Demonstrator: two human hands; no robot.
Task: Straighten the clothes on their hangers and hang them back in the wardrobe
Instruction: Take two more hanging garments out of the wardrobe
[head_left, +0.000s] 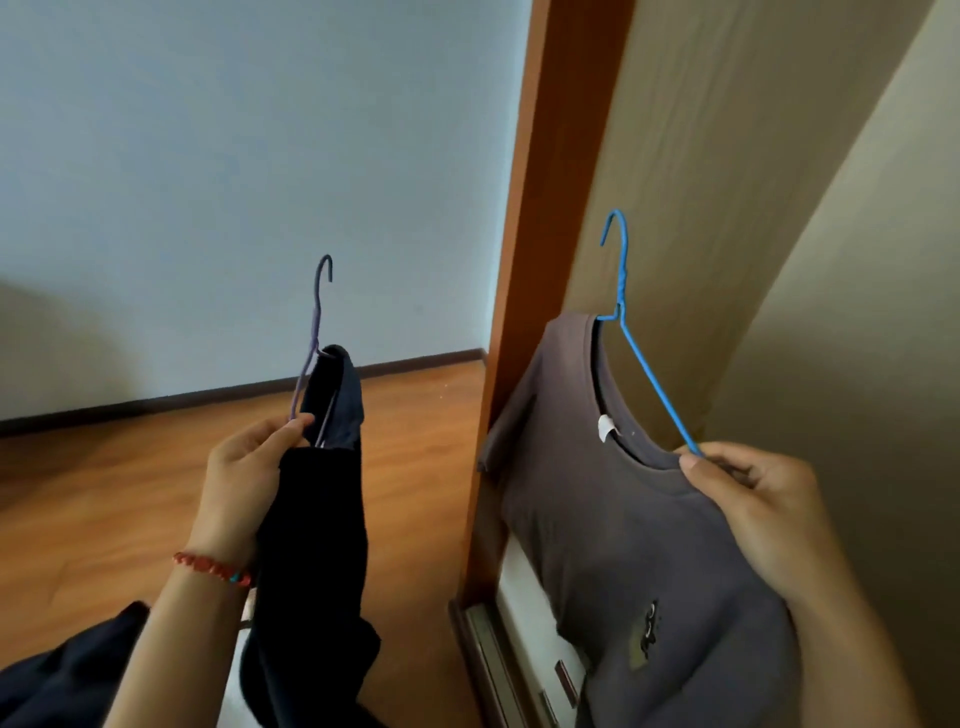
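Observation:
My left hand (244, 478) pinches the lower wire of a purple hanger (314, 332) whose hook points up; a dark navy garment (317, 530) hangs bunched from it. My right hand (753, 499) pinches the right arm of a blue wire hanger (621, 275), along with the shoulder of a grey-brown T-shirt (613, 519). The T-shirt sits lopsided, its collar with a white label slid down the wire so the blue arm lies bare. The wardrobe's orange-brown side panel (530, 260) stands between the two hangers.
Beige inner walls of the wardrobe (727, 182) fill the right side. A wooden floor (130, 493) and pale blue wall (234, 156) lie to the left. More dark cloth (57, 675) shows at the bottom left. A sliding track (488, 654) runs along the wardrobe's base.

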